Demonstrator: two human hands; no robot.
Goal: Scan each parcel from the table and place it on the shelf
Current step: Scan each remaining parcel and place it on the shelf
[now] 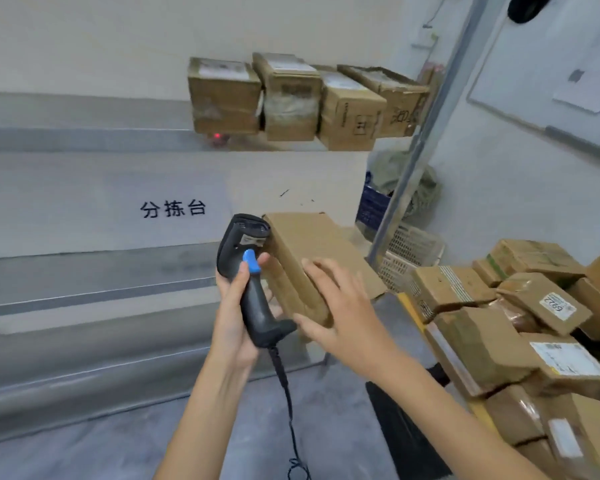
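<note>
The left hand (234, 306) grips the handle of a dark handheld scanner (248, 271), fingers curled round it, with the forefinger lying on the blue trigger (252, 261). The scanner's head points away from the person and sits just beside the near upper corner of a brown cardboard parcel (312, 251). A coiled cable (288, 403) hangs from the base of the handle.

The right hand (340, 313) holds that parcel from its near end, thumb under the lower edge and fingers spread over the top face. The parcel is held in the air, tilted, in front of the person, above the grey floor (187, 445).

On the shelf (84, 140) ahead, four cardboard boxes (291, 98) stand in a row, touching one another. A red light spot (217, 136) shows on the shelf edge below the leftmost box. Printed characters (173, 208) mark the white panel beneath the shelf.

At the right, a heap of parcels (520, 323) lies piled, several bearing white labels. A white plastic basket (409, 254) stands beyond the heap, beside a grey metal upright (426, 133).
</note>
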